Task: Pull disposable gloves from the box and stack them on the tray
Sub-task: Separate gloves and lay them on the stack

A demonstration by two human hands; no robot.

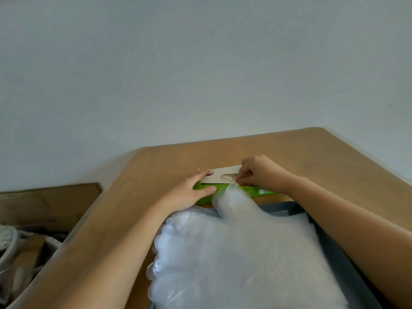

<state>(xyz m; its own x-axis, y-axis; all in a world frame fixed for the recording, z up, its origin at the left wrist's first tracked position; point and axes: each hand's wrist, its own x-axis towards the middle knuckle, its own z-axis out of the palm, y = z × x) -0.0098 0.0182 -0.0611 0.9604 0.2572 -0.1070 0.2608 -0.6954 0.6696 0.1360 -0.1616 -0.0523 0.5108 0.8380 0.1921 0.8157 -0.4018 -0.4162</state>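
Nearest, a heap of clear gloves (234, 259) lay on the dark tray (347, 253), spilling past its left edge. Beyond it a single glove (231, 201) hung from the right hand (260, 172), whose grip was pinched on its tip just at the slot of the box (223, 172). The left hand (191, 190) pressed the box's left end, its grip apart with the fingers straight. The green-and-white box sat on the tabletop (312, 148) just behind the tray.
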